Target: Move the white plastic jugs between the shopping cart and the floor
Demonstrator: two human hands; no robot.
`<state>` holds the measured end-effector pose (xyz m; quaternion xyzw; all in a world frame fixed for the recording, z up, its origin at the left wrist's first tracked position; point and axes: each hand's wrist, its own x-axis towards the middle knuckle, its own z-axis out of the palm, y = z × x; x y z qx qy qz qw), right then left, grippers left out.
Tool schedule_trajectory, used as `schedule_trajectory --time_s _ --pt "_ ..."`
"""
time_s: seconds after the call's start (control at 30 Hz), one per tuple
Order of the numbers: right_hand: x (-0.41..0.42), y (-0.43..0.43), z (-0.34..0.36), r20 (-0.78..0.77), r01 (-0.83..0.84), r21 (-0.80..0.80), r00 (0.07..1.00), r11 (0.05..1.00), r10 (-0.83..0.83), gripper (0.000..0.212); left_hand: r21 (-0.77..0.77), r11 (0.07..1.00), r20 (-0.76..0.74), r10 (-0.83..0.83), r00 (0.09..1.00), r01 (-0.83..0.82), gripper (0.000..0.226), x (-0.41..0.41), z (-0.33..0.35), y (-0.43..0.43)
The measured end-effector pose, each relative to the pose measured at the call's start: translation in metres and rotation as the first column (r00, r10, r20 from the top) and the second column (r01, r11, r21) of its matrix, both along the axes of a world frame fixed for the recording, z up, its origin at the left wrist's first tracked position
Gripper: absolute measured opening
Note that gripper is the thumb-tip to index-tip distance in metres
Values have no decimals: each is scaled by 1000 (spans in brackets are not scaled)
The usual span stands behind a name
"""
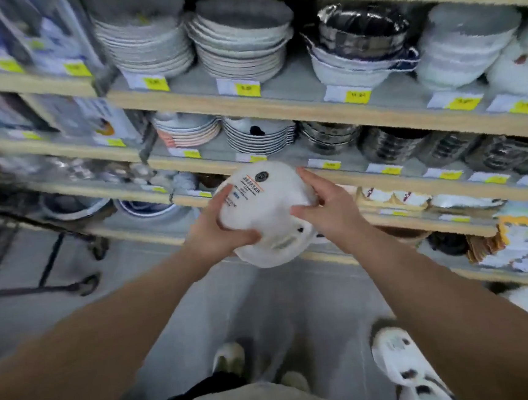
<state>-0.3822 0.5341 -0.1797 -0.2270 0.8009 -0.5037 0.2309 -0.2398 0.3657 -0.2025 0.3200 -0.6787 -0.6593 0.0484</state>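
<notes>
I hold one white jug (267,212) in the air at about waist height, in front of store shelves (281,115) stacked with bowls (243,48). The jug is tipped over, its printed label facing up at me and its handle opening low on the right side. My left hand (224,232) grips its left side, fingers curled round and thumb pressed underneath. My right hand (327,207) grips the upper right side, thumb laid across the front. Both hands are clasped on the jug, which touches nothing else. The dark frame and wheels of the cart (52,259) stand at the left edge, well apart from the jug and blurred. On the grey floor (313,307) at lower right, beside my feet, lies what looks like a second jug (404,363). I judge this to be the carrying step, midway between cart and floor; I cannot tell in which direction. The next move calls for either bending to set the jug down upright near the second jug, or turning left to reach the cart, with both hands holding until it rests.
</notes>
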Motion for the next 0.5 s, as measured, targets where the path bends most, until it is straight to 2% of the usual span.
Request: schedule_trajectory --time_s 0.13,0.3,0.5 --pt "19 -70 9 7 -237 -25 971 971 237 75 70 967 -43 247 968 -243 117 55 14 -29" --pt "70 -172 12 4 -482 -52 876 875 483 74 103 872 -63 486 872 -479 117 133 26 -77" --pt "152 -306 9 -14 -666 -49 746 745 666 74 104 750 -75 660 747 -653 107 224 30 -165"
